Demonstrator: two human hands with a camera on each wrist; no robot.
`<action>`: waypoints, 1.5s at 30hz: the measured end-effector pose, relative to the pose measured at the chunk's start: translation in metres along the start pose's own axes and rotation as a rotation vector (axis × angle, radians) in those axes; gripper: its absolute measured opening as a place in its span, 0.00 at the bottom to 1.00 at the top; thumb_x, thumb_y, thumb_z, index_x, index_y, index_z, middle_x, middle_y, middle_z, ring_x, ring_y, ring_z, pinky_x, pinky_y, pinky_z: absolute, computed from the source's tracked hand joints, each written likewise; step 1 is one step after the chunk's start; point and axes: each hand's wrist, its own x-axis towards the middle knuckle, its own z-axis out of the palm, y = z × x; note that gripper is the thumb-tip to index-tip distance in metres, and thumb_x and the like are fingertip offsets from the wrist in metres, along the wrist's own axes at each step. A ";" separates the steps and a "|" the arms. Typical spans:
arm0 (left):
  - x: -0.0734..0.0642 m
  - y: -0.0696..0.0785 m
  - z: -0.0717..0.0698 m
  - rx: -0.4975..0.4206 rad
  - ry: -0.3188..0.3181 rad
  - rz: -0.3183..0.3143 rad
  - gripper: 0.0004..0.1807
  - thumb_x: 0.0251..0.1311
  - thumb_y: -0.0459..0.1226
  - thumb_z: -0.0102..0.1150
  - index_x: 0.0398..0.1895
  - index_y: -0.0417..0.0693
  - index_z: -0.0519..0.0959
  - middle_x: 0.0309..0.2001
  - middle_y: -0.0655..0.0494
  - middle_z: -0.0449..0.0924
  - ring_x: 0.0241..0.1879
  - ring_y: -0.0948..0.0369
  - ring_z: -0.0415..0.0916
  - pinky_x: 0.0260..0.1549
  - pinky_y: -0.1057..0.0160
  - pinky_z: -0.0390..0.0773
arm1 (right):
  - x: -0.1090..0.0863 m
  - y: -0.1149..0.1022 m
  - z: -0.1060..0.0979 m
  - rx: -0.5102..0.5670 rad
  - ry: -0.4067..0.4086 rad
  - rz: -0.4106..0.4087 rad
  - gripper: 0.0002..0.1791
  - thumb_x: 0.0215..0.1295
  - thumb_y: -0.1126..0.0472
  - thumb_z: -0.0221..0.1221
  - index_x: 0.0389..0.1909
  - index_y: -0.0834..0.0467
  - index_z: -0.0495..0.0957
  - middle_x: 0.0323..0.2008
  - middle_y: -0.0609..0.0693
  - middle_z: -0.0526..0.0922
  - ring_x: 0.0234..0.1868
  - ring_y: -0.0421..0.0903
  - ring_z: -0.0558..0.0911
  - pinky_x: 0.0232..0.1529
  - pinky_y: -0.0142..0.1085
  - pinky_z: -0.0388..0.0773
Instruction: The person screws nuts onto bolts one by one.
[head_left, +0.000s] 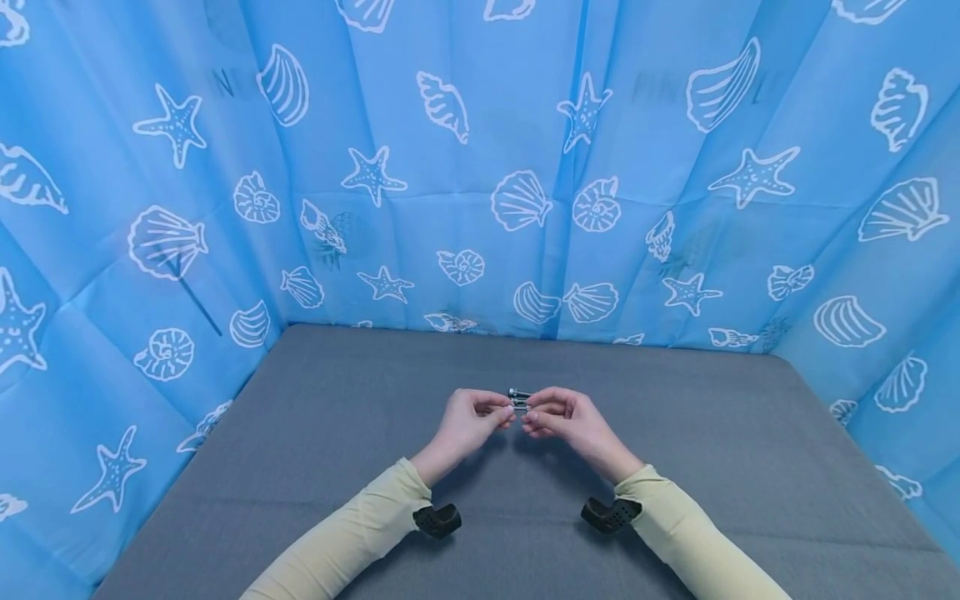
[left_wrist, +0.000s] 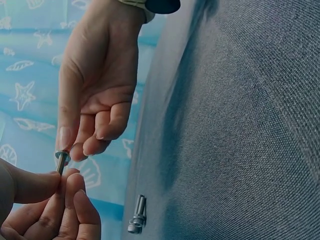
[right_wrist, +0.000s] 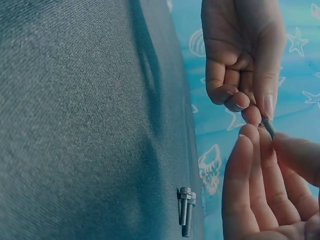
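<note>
A small metal bolt (left_wrist: 61,164) spans the gap between my two hands, above the grey table. The fingers of my left hand (head_left: 468,423) pinch one end of it. With thumb and fingertips, my right hand (head_left: 573,417) grips the other end, where a wider ring-like part shows in the left wrist view. Fingers hide much of the bolt in the right wrist view. Two more metal bolts (right_wrist: 185,207) lie side by side on the table, with wider parts around their shafts. In the head view these bolts (head_left: 516,392) appear just beyond the fingertips.
Grey cloth covers the table (head_left: 360,367), with a few low creases. A blue curtain (head_left: 480,225) printed with white shells and starfish stands behind it and along both sides. Black wrist devices (head_left: 438,521) sit at the cuffs of the pale yellow sleeves (head_left: 352,533).
</note>
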 end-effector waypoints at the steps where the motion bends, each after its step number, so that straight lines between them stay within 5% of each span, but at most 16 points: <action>1: 0.000 0.000 0.000 0.003 -0.001 0.001 0.08 0.61 0.31 0.62 0.39 0.32 0.83 0.31 0.51 0.84 0.30 0.61 0.82 0.35 0.55 0.84 | 0.000 0.000 0.000 -0.007 0.002 -0.001 0.20 0.67 0.62 0.59 0.52 0.72 0.71 0.44 0.68 0.81 0.41 0.52 0.84 0.47 0.54 0.78; 9: -0.002 -0.002 0.001 0.011 -0.011 0.020 0.08 0.61 0.31 0.62 0.38 0.33 0.83 0.30 0.52 0.85 0.30 0.61 0.82 0.31 0.63 0.83 | 0.002 0.004 0.002 -0.036 -0.017 0.046 0.25 0.71 0.55 0.55 0.50 0.76 0.70 0.39 0.66 0.82 0.36 0.48 0.84 0.42 0.52 0.81; 18: -0.001 -0.004 0.002 -0.014 -0.005 0.021 0.09 0.61 0.30 0.62 0.40 0.31 0.82 0.32 0.51 0.85 0.31 0.60 0.83 0.31 0.64 0.83 | 0.000 0.002 0.001 -0.014 0.001 -0.009 0.21 0.69 0.64 0.57 0.53 0.76 0.68 0.46 0.71 0.78 0.41 0.49 0.84 0.50 0.57 0.75; 25: 0.001 -0.005 0.003 -0.054 -0.011 0.002 0.10 0.61 0.30 0.62 0.41 0.30 0.82 0.32 0.48 0.85 0.32 0.57 0.84 0.35 0.54 0.84 | 0.003 0.001 0.004 -0.054 0.042 0.045 0.23 0.70 0.56 0.56 0.49 0.75 0.72 0.38 0.65 0.83 0.36 0.48 0.84 0.42 0.50 0.81; 30: 0.001 -0.005 0.003 -0.121 -0.023 -0.020 0.09 0.61 0.28 0.61 0.41 0.29 0.81 0.33 0.42 0.84 0.34 0.49 0.84 0.37 0.48 0.82 | 0.002 0.000 0.002 -0.008 0.022 0.027 0.23 0.71 0.58 0.56 0.54 0.74 0.68 0.42 0.64 0.82 0.40 0.50 0.84 0.48 0.55 0.78; 38: -0.016 0.031 0.000 -0.118 -0.033 -0.018 0.07 0.63 0.24 0.56 0.41 0.27 0.80 0.36 0.35 0.83 0.37 0.43 0.82 0.39 0.45 0.81 | 0.003 0.000 0.001 -0.036 0.042 0.048 0.22 0.69 0.57 0.57 0.50 0.74 0.72 0.39 0.62 0.83 0.39 0.49 0.84 0.47 0.51 0.79; 45: -0.009 0.014 0.002 -0.122 -0.024 -0.029 0.07 0.63 0.25 0.56 0.41 0.29 0.80 0.35 0.37 0.83 0.36 0.47 0.83 0.39 0.45 0.81 | 0.001 0.000 0.001 -0.008 0.033 0.042 0.23 0.69 0.56 0.57 0.54 0.72 0.70 0.41 0.61 0.83 0.40 0.51 0.84 0.48 0.53 0.78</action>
